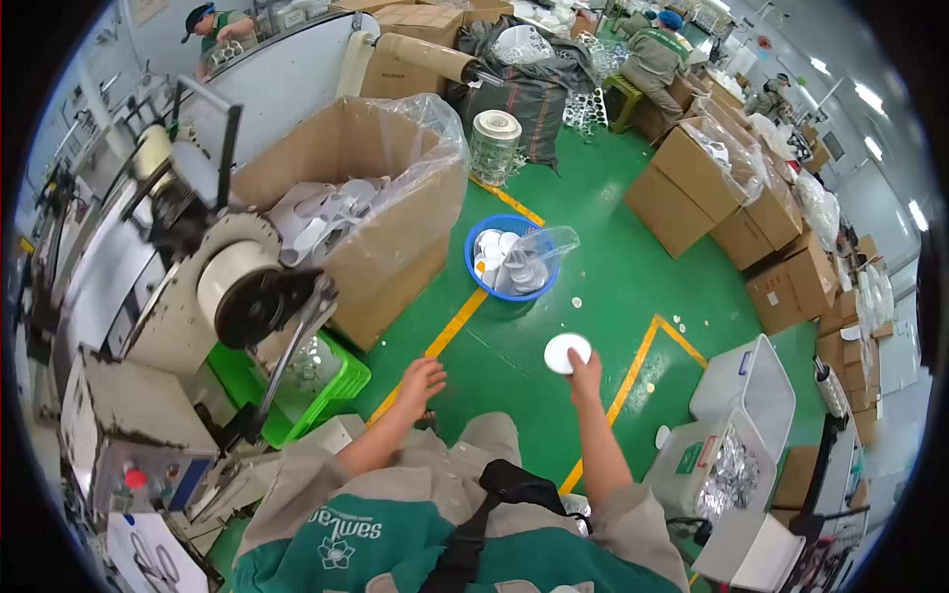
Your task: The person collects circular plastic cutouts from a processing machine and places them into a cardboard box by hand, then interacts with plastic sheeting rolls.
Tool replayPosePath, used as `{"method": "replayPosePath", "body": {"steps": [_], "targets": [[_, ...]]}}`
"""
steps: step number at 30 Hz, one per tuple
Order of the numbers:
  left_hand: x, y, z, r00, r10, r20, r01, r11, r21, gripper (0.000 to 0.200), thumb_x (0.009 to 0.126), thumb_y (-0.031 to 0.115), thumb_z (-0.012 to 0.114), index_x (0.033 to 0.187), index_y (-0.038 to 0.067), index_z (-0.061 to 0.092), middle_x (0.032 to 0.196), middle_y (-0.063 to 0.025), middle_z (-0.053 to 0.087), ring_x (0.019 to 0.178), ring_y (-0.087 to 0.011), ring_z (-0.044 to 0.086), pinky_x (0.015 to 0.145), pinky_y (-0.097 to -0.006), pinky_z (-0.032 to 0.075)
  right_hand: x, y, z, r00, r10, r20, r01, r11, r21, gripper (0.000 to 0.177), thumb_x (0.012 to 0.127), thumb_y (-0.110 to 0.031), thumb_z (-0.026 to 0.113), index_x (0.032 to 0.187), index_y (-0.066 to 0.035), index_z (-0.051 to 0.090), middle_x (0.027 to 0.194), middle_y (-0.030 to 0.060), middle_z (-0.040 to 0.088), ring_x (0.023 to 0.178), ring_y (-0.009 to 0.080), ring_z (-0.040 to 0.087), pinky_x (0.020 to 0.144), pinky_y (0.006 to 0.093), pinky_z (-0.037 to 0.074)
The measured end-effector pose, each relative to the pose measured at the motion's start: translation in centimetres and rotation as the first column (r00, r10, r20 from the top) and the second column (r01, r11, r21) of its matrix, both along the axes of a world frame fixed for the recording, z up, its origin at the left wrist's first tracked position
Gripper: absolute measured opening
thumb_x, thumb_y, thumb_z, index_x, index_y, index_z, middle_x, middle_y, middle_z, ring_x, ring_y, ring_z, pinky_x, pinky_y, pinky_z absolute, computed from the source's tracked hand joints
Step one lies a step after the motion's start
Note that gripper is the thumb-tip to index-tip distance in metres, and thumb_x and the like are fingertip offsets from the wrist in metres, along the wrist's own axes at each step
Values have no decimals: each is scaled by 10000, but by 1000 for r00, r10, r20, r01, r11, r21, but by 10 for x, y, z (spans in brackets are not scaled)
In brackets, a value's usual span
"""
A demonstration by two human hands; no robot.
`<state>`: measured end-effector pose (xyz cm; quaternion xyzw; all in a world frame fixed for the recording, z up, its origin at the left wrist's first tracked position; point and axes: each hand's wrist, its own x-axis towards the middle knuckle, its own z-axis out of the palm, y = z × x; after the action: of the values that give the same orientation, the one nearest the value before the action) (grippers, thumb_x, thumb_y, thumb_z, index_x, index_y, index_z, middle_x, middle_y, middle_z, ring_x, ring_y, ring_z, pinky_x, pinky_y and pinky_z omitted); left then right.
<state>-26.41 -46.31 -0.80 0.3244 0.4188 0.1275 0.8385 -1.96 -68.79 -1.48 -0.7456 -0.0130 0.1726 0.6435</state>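
My right hand grips a round white disc by its edge, out in front of my body above the green floor. Nothing shows in my left hand, whose fingers are loosely bent and apart, over the yellow floor line. Ahead of both hands a blue basket stands on the floor, with several white discs and a clear plastic piece in it. The hands are well apart from the basket.
A machine with a reel is at left, above a green crate. Beyond it stands a big lined carton of white scraps. White bins and cartons line the right. Co-workers are farther back.
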Motion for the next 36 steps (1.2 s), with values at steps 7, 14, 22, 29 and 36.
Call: {"method": "replayPosePath", "body": {"steps": [7, 14, 22, 29, 36], "targets": [[-46, 73, -114, 805, 418, -421, -418, 903, 98, 326, 796, 237, 546, 1086, 109, 471, 924, -54, 534, 854, -173, 535, 737, -330, 437, 277, 143, -86, 983, -174, 52, 179, 976, -122, 463, 698, -163, 627, 1063, 80, 480, 994, 207, 556, 904, 300, 567, 746, 386, 490], [-68, -25, -158, 406, 501, -765, -754, 656, 29, 261, 828, 240, 481, 1063, 131, 450, 930, -60, 502, 867, -198, 499, 723, -380, 427, 464, 216, -330, 992, -107, 67, 126, 866, -485, 508, 672, -310, 641, 939, 110, 535, 856, 229, 606, 764, 350, 600, 696, 415, 469], [98, -30, -81, 439, 396, -807, -485, 860, 158, 347, 774, 281, 565, 1016, 33, 564, 871, -72, 570, 750, -162, 530, 643, -273, 436, 391, 270, -228, 493, 680, -542, -692, 684, 230, 85, 814, -149, 557, 777, -73, 546, 656, 16, 519, 572, 123, 506, 492, 236, 416], [152, 48, 14, 511, 662, -548, -533, 744, 403, 414, 809, 291, 567, 1098, -4, 537, 976, -93, 585, 879, -168, 557, 762, -289, 440, 272, 341, -4, -617, 577, -535, -787, -447, 425, 319, 876, -324, 492, 1021, -50, 567, 1028, 47, 583, 946, 103, 526, 821, 266, 416], [133, 210, 65, 457, 886, -76, -618, 378, 690, 339, 843, 174, 558, 1110, -31, 521, 1031, -82, 584, 962, -136, 531, 843, -252, 400, 245, 398, 80, -820, 434, -374, -571, -672, 471, 471, 908, -429, 378, 1091, -27, 543, 1078, 67, 544, 1009, 142, 480, 893, 275, 364]]}}
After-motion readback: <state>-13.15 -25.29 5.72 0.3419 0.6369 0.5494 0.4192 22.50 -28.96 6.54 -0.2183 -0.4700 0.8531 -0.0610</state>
